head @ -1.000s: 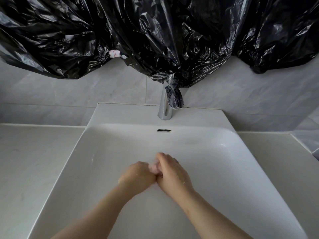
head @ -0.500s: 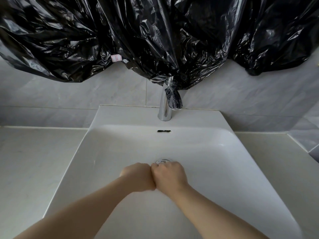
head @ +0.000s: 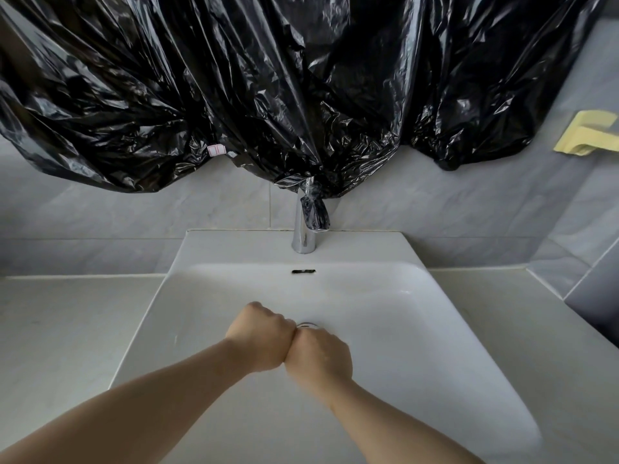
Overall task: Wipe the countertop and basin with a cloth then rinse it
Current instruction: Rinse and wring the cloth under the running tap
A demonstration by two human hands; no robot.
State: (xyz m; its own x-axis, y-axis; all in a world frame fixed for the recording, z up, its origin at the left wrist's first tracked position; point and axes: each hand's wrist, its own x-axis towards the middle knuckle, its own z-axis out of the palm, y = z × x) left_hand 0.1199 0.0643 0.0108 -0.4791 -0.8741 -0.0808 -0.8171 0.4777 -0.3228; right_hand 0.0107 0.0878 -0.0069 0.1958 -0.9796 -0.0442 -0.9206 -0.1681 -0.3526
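White ceramic forms the basin [head: 418, 329], and both hands work low over its floor, just in front of the drain [head: 307, 325]. One second before this moment, a pale scrap of cloth shows between the hands. Now none shows. The left hand [head: 259, 339] and right hand [head: 320, 358] are clenched into fists with knuckles touching, the left rolled higher than the right. The cloth is judged to be balled inside the two fists and twisted between them, but this cannot be confirmed by sight. No water is seen at the tap [head: 303, 236]. This points to wringing, a late stage of the rinse. Neither hand touches the tabletop [head: 67, 329].
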